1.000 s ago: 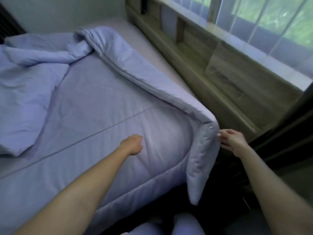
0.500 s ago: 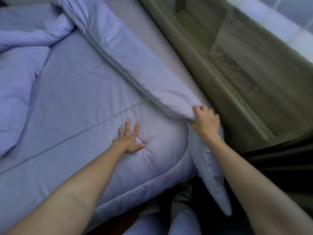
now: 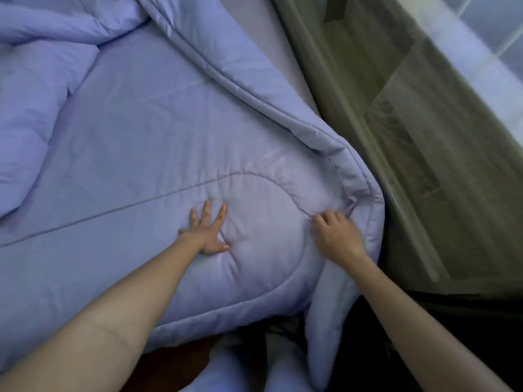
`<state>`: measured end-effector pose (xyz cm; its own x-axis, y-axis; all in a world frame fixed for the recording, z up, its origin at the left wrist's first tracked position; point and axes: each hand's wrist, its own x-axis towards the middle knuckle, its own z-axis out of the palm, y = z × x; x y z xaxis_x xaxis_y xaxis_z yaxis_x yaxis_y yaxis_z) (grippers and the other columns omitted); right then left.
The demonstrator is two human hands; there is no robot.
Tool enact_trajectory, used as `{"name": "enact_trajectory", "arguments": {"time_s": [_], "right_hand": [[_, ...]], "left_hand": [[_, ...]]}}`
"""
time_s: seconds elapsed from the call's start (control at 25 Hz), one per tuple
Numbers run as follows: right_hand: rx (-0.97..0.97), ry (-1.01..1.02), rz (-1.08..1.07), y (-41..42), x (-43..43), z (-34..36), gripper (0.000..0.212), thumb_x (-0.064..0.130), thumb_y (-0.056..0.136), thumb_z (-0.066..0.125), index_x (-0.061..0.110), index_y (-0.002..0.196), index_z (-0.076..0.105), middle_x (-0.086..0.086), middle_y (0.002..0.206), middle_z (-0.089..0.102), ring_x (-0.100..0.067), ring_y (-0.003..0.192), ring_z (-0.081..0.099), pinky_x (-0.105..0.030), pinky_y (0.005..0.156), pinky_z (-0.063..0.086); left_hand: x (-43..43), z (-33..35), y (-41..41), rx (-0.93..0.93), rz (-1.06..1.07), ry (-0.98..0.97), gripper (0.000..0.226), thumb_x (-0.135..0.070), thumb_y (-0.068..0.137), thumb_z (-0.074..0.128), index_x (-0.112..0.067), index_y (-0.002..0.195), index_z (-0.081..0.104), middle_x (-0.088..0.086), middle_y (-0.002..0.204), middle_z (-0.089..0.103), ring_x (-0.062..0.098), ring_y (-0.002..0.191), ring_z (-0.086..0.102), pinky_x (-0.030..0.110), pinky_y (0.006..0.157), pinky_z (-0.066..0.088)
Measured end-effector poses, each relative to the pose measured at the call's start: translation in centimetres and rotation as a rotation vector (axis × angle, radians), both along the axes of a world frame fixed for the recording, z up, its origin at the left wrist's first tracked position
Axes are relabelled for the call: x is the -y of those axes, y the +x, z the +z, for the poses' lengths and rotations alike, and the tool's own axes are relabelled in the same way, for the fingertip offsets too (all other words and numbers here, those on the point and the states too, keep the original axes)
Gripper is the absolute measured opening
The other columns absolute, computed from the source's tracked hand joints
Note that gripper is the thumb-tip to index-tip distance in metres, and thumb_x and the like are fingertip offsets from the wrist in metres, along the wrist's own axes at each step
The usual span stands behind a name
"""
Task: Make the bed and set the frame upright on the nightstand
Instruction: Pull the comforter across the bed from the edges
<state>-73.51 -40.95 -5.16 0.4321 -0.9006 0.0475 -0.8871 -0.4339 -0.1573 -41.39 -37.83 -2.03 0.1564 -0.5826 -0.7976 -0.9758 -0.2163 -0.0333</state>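
Fingers (image 3: pixel 207 213) on the left hand (image 3: pixel 208 236) were straight and spread wide, with the palm pressed flat into the comforter (image 3: pixel 127 142) near its corner, pretty clearly to pin it so it wouldn't slide. Right hand (image 3: pixel 338 237) was just beside it, fingers curled down into the puckered corner fabric. Looked like a pinch, though it was a bit blurry. My guess: tugging that corner square toward the bed (image 3: pixel 266 32) edge by the wooden ledge (image 3: pixel 424 165). Comforter was bunched up at the far left, so the bed wasn't made yet. Frame and nightstand weren't in view at all.
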Motion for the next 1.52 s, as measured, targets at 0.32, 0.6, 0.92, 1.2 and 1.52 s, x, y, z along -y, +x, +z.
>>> {"name": "enact_trajectory", "arguments": {"time_s": [0.32, 0.6, 0.92, 1.2, 1.52], "right_hand": [[0.451, 0.614, -0.754, -6.7, -4.0, -2.6, 0.068, 0.009, 0.088, 0.056, -0.003, 0.146, 0.022, -0.026, 0.149, 0.034, -0.040, 0.134, 0.038, -0.042, 0.108, 0.034], [0.158, 0.705, -0.806, -3.7, 0.2, -0.7, 0.043, 0.010, 0.091, 0.046, -0.006, 0.132, 0.043, -0.029, 0.132, 0.051, -0.040, 0.122, 0.051, -0.041, 0.097, 0.043], [0.233, 0.676, -0.230, 10.0, 4.4, 7.6, 0.049, 0.016, 0.091, 0.052, 0.012, 0.139, 0.044, -0.015, 0.135, 0.054, -0.031, 0.119, 0.055, -0.032, 0.091, 0.044], [0.544, 0.629, 0.366, 31.8, -0.4, 18.9, 0.034, 0.005, 0.083, 0.059, 0.025, 0.109, 0.070, 0.009, 0.105, 0.065, -0.011, 0.104, 0.059, -0.020, 0.081, 0.039], [1.077, 1.018, 0.571, 54.1, -19.5, 26.6, 0.025, -0.003, 0.084, 0.054, 0.017, 0.084, 0.070, -0.004, 0.092, 0.070, -0.018, 0.087, 0.063, -0.031, 0.075, 0.048]], "left_hand": [[-0.3, -0.4, -0.1, 0.013, 0.017, -0.053, 0.105, -0.055, 0.083, 0.058, -0.042, 0.142, -0.028, -0.001, 0.149, -0.043, 0.041, 0.142, -0.023, 0.072, 0.105, 0.019], [-0.9, 0.2, 0.2, -0.067, 0.062, -0.172, 0.099, -0.048, 0.082, 0.064, -0.036, 0.150, -0.007, 0.008, 0.158, -0.021, 0.038, 0.146, -0.013, 0.053, 0.119, 0.011], [-4.6, 8.8, 3.9, -0.334, 0.235, -0.298, 0.044, -0.025, 0.095, 0.052, -0.016, 0.138, 0.048, 0.007, 0.140, 0.052, 0.018, 0.125, 0.052, 0.019, 0.095, 0.038], [-14.9, 17.4, 15.5, -0.376, 0.700, -0.838, 0.028, -0.022, 0.094, 0.056, -0.017, 0.120, 0.064, -0.001, 0.120, 0.067, 0.002, 0.099, 0.057, 0.008, 0.081, 0.040], [-36.3, 22.6, 30.4, -0.368, 1.167, -1.114, 0.029, -0.011, 0.096, 0.047, -0.007, 0.121, 0.060, -0.002, 0.105, 0.064, 0.014, 0.088, 0.060, 0.001, 0.048, 0.038]]}}
